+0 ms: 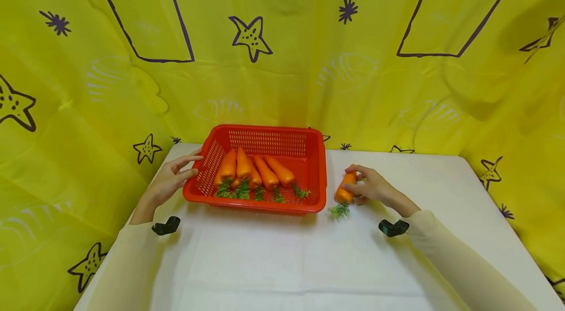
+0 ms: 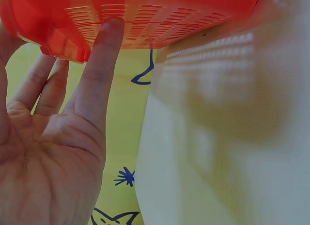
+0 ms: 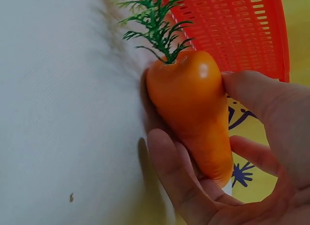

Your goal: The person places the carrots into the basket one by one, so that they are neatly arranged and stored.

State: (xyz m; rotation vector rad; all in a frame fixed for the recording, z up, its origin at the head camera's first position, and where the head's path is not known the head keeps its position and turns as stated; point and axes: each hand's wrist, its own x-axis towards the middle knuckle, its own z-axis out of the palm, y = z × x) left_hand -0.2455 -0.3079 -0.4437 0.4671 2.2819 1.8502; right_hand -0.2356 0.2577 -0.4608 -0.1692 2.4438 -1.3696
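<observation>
A red plastic basket (image 1: 255, 205) with slotted walls stands on the table and holds several orange carrots (image 1: 266, 172) with green leafy tops. My left hand (image 1: 165, 181) is at the basket's left side, its fingers extended against the rim and wall. From below, the left wrist view shows the index finger (image 2: 99, 74) touching the slotted wall. Right of the basket, my right hand (image 1: 370, 186) holds a single carrot (image 3: 193, 99) between thumb and fingers. That carrot's leafy top (image 1: 339, 210) points toward me, and its body is at or just above the table surface; I cannot tell which.
A white-covered table (image 1: 265, 262) extends in front of and beside the basket. Behind it and along both sides hangs a yellow curtain (image 1: 287, 80) with star and fish drawings, close to the basket's back edge. A small dark speck (image 3: 71, 197) lies on the cloth.
</observation>
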